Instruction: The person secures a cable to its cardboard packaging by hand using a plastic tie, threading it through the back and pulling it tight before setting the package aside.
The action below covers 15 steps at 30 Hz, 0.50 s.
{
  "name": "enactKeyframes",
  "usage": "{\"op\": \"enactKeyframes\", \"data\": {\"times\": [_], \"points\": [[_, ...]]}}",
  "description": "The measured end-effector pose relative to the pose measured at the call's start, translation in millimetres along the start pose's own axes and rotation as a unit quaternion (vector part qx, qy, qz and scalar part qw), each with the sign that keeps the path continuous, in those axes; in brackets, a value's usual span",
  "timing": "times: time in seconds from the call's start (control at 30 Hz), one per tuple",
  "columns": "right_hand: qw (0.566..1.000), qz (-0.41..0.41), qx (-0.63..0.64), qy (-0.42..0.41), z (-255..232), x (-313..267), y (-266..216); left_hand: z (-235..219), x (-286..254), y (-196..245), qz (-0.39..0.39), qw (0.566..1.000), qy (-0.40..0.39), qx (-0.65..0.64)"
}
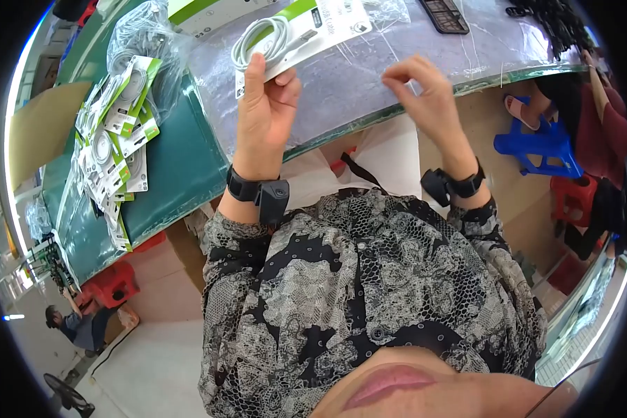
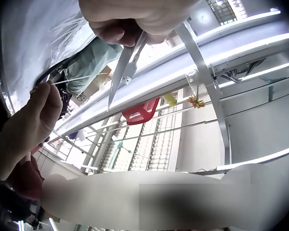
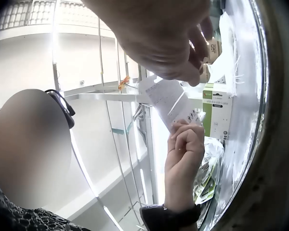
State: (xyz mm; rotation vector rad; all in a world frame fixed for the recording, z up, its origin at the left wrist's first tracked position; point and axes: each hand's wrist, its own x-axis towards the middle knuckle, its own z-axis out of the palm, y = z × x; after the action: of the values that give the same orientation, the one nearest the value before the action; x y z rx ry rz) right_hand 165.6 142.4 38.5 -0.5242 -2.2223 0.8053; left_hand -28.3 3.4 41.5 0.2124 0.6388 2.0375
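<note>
My left hand [image 1: 265, 129] grips the lower edge of a white and green cable packaging card [image 1: 334, 21], thumb in front. A coiled white cable [image 1: 242, 50] lies against the card's front. In the right wrist view the card's white printed back [image 3: 168, 98] faces the camera. My right hand [image 1: 428, 101] is raised to the right of the card, apart from it, thumb and forefinger together. A thin white plastic strip [image 2: 82, 78] sticks out from that pinch in the left wrist view.
Several carded cables [image 1: 118, 139] lie piled at the left on the green tabletop [image 1: 181, 157], beside a clear plastic bag [image 1: 146, 35]. Thin white strips [image 1: 345, 52] lie on the table. A black tray-like piece [image 1: 444, 15] and black cables [image 1: 554, 28] are at the back right. A blue stool [image 1: 540, 150] stands right.
</note>
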Motion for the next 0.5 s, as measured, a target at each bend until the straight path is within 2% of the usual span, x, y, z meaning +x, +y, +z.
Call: {"op": "enactKeyframes", "data": {"times": [0.1, 0.27, 0.5], "points": [[0.999, -0.007, 0.039, -0.002, 16, 0, -11, 8, 0, -5, -0.029, 0.999, -0.029, -0.03], [0.998, -0.01, 0.068, 0.008, 24, 3, -14, 16, -4, -6, -0.035, 0.998, -0.02, -0.048], [0.998, -0.021, 0.065, 0.013, 28, 6, -12, 17, -7, -8, -0.084, 0.988, -0.03, -0.125]]}}
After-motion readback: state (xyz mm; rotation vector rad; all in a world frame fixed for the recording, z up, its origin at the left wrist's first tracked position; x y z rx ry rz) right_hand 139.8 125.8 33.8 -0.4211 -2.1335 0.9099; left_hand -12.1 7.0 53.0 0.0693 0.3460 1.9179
